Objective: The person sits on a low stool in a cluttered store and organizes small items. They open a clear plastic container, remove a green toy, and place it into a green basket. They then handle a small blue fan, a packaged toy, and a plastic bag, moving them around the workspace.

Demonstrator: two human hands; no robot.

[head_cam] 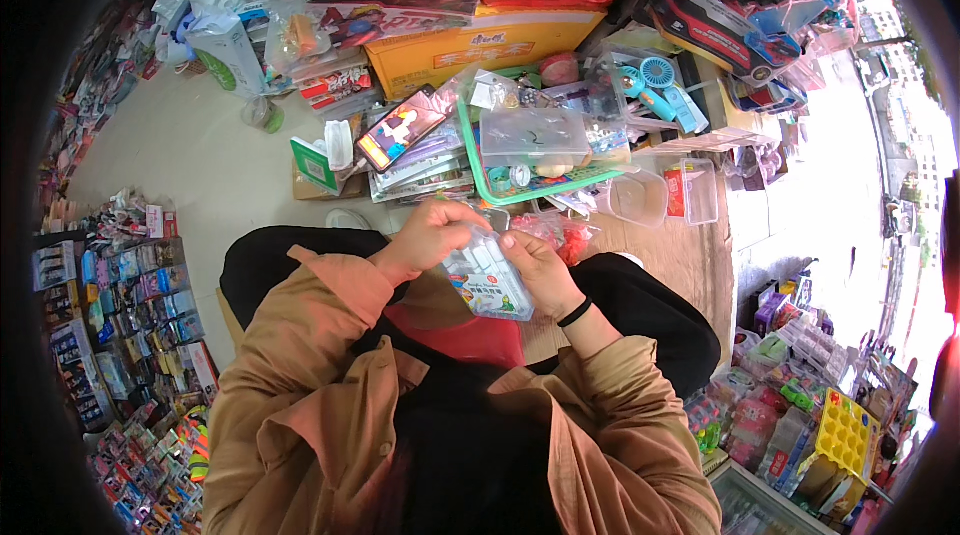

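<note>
Above my lap, a clear plastic case (489, 276) with a printed label and pale pieces inside is held between both hands. My left hand (435, 235) pinches its upper left edge, the wrist bent inward. The thumb of my right hand (541, 274) lies on the upper right edge, with the fingers mostly hidden behind the case. Just beyond the hands lie red items in clear plastic bags (559, 235). Below the case a red surface (465, 336) shows between my knees.
A green-rimmed basket (480, 178) holds a clear box (534, 136) and small goods. Left of it, a lit phone (401, 128) leans on stacked packets near a green card (313, 166). Clear tubs (637, 197), a yellow carton (480, 47) and blue handheld fans (656, 81) stand around it.
</note>
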